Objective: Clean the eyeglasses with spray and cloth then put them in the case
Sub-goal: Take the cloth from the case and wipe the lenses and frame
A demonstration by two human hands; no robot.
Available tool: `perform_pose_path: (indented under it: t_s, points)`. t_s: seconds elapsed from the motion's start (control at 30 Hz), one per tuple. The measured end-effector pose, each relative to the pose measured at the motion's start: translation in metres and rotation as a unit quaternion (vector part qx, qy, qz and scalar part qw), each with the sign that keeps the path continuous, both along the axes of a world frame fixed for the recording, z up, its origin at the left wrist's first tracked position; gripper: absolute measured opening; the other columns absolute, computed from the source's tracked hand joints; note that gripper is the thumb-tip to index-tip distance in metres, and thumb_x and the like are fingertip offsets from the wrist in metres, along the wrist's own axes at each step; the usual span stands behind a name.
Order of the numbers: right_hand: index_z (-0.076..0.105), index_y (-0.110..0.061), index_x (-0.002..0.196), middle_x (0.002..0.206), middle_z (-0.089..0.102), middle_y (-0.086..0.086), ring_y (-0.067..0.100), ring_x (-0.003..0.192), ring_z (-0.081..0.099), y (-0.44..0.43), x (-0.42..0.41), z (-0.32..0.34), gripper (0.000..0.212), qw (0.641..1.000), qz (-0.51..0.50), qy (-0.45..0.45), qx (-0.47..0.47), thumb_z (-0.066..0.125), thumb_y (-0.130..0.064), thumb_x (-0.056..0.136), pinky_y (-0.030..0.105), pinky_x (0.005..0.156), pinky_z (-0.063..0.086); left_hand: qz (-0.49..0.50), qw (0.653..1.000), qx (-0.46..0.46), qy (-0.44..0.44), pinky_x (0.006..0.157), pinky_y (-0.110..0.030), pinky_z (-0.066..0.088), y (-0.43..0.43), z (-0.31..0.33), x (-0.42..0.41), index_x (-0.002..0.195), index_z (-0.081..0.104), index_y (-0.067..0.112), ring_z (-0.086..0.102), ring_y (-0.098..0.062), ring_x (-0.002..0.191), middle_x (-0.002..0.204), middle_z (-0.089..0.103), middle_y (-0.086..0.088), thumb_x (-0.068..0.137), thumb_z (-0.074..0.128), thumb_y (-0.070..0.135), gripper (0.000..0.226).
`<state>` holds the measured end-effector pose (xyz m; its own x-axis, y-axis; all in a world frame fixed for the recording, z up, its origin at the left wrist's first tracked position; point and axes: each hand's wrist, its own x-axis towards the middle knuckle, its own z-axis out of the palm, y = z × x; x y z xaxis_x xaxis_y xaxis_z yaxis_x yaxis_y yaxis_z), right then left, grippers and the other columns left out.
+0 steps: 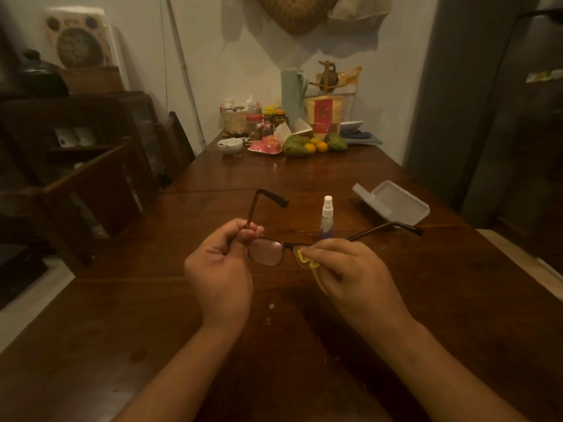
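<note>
Dark-framed eyeglasses point(268, 251) hang above the wooden table point(457, 284), temples unfolded and pointing away from me. My left hand point(219, 266) pinches the frame at its left hinge. My right hand point(344, 269) presses a yellow cloth point(307, 263) onto the right lens, which it mostly hides. Just behind the glasses a small spray bottle point(327, 217) with a white nozzle stands upright on the table. Lying open farther back on the right is a translucent white case point(396, 202), with nothing in it.
At the table's far end sit fruit point(304, 144), jars, a woven basket point(239, 120), a small white bowl point(230, 145) and a pale jug point(292, 95). Dark wooden chairs point(100, 184) stand along the left side. A dark fridge point(524, 132) is at the right.
</note>
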<state>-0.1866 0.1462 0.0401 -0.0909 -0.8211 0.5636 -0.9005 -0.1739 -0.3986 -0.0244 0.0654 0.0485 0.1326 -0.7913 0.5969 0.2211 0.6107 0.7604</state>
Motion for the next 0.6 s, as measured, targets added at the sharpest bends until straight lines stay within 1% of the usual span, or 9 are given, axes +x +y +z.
perform_pose_path:
  t_s: [0.07,0.13,0.2,0.27,0.33,0.43,0.5,0.57,0.6]
  points:
    - [0.068,-0.034,0.127,0.126,0.065,-0.016,0.008,0.113,0.054,0.001,0.002,-0.001,0.035,1.000,-0.001,-0.012,0.004,0.060,-0.025,0.093,0.039,0.091,0.046,-0.008,1.000,0.000,0.016,0.077,-0.025,0.057,0.001,0.000,-0.001,0.088,0.078,0.033,0.073,-0.020,0.085,0.084,0.076,0.006,0.090,0.059,-0.008,0.045]
    - [0.063,-0.042,0.131,0.132,0.061,-0.023,0.006,0.119,0.052,0.002,0.005,-0.001,0.038,1.000,-0.011,0.002,0.005,0.059,-0.030,0.095,0.037,0.093,0.036,-0.013,0.999,0.002,0.030,0.077,-0.023,0.057,0.001,0.000,-0.002,0.092,0.076,0.022,0.074,-0.018,0.084,0.084,0.076,0.006,0.089,0.059,-0.010,0.036]
    - [0.061,-0.045,0.131,0.133,0.059,-0.025,0.005,0.119,0.052,0.004,0.005,0.000,0.040,0.999,-0.028,0.030,-0.006,0.063,-0.030,0.093,0.036,0.091,0.027,-0.005,1.000,0.003,0.027,0.076,-0.023,0.057,0.000,0.000,-0.001,0.092,0.073,0.016,0.074,-0.018,0.084,0.083,0.076,0.007,0.088,0.059,-0.010,0.029]
    - [0.064,-0.042,0.128,0.128,0.064,-0.021,0.010,0.113,0.057,0.006,0.005,0.001,0.040,0.997,-0.044,0.061,-0.034,0.065,-0.029,0.090,0.038,0.086,0.026,0.005,1.000,0.003,0.028,0.076,-0.022,0.057,-0.002,0.001,0.000,0.091,0.073,0.016,0.075,-0.017,0.084,0.083,0.076,0.007,0.088,0.060,-0.011,0.030]
    - [0.068,-0.039,0.123,0.119,0.070,-0.016,0.017,0.104,0.063,0.008,0.004,0.002,0.036,0.992,-0.066,0.086,-0.069,0.067,-0.031,0.088,0.040,0.082,0.027,0.006,0.999,0.007,0.041,0.076,-0.021,0.057,-0.004,0.002,0.001,0.089,0.073,0.016,0.075,-0.017,0.083,0.082,0.075,0.006,0.087,0.060,-0.013,0.031]
    - [0.073,-0.037,0.113,0.105,0.075,-0.013,0.021,0.094,0.067,0.010,0.001,0.003,0.029,0.985,-0.097,0.100,-0.105,0.067,-0.036,0.085,0.041,0.079,0.027,0.008,0.998,0.014,0.054,0.075,-0.019,0.056,-0.006,0.003,0.004,0.089,0.074,0.015,0.075,-0.018,0.084,0.081,0.075,0.007,0.086,0.059,-0.015,0.034]
    - [0.072,-0.039,0.112,0.104,0.074,-0.016,0.020,0.097,0.065,0.011,-0.001,0.003,0.026,0.985,-0.100,0.104,-0.097,0.062,-0.044,0.089,0.040,0.080,0.026,0.019,0.998,0.015,0.053,0.074,-0.019,0.056,-0.005,0.004,0.004,0.085,0.077,0.023,0.076,-0.017,0.084,0.080,0.075,0.009,0.086,0.060,-0.013,0.040]
    - [0.069,-0.043,0.116,0.111,0.072,-0.021,0.016,0.102,0.063,0.011,-0.001,0.003,0.032,0.986,-0.099,0.116,-0.073,0.053,-0.053,0.090,0.040,0.081,0.027,0.026,0.998,0.015,0.059,0.073,-0.018,0.056,-0.004,0.006,0.005,0.084,0.078,0.025,0.076,-0.016,0.083,0.079,0.076,0.010,0.086,0.061,-0.011,0.041]
    - [0.067,-0.045,0.119,0.115,0.070,-0.023,0.015,0.105,0.062,0.010,0.000,0.002,0.035,0.985,-0.099,0.124,-0.062,0.052,-0.055,0.090,0.041,0.083,0.028,0.026,0.997,0.017,0.066,0.072,-0.019,0.057,-0.004,0.006,0.005,0.084,0.078,0.024,0.076,-0.015,0.083,0.079,0.076,0.009,0.086,0.060,-0.012,0.039]
